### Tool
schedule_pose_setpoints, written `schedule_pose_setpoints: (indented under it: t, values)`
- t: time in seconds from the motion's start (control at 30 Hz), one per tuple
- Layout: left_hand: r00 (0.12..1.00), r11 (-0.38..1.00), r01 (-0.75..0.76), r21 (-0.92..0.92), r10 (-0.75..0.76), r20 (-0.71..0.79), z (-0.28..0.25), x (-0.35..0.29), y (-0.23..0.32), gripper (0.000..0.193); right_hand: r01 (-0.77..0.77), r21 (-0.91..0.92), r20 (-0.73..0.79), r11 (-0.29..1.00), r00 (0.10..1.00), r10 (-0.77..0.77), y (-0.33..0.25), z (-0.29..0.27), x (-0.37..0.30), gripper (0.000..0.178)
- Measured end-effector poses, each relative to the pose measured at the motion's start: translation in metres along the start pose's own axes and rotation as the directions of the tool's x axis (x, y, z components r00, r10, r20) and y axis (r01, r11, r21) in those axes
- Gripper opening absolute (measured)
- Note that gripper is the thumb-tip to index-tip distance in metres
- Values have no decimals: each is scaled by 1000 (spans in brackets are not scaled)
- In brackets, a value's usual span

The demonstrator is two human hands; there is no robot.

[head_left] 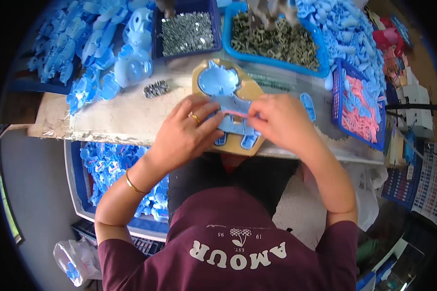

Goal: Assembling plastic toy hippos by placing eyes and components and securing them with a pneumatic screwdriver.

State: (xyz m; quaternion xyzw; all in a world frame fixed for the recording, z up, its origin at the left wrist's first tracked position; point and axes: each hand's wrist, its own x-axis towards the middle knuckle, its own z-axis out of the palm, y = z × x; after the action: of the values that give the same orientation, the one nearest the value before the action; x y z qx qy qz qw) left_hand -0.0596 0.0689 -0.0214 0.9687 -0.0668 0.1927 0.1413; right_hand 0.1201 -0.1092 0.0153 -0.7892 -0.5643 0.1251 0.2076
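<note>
A light-blue plastic toy body shell (219, 80), hollow side up, lies in a tan shaped holder (251, 150) at the table's front edge. Its round head part is farthest from me, with two short legs toward me. Across its middle runs a thin pink cord-like strip (235, 114). My left hand (182, 127) bends over the shell's left side, fingertips pinched at the strip's left end. At the strip's other end, my right hand (282, 120) pinches with thumb and fingers over the shell's right side. The fingers partly hide the shell's arms.
Behind the holder stand a dark tray of shiny screws (187, 34) and a blue tray of dull metal pieces (277, 41). Blue shells (131, 63) pile up left; a basket (342, 97) of pink and blue parts stands right. A bin (75, 194) of blue parts sits below the table.
</note>
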Motion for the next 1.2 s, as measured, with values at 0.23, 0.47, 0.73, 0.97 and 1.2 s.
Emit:
schedule_pose_setpoints:
  t: [0.23,0.47,0.73,0.97,1.2]
  values:
    - [984,990,60,-128,-81,-161,-11,6,-10,26,565,40,-748,824,563,-350,-99,-35,110,56]
    - [929,961,273,51,-250,-271,-7,47,-45,15,546,256,-658,797,703,-270,-100,-64,212,43]
    - [834,819,489,300,-540,114,4,116,-115,25,314,619,-464,720,886,13,-83,-90,128,24]
    - [882,858,401,321,-457,120,15,122,-143,15,353,451,-504,820,859,-93,-38,-83,114,38]
    - [918,852,342,397,-393,54,3,118,-129,15,360,448,-485,819,867,-116,-26,-86,109,45]
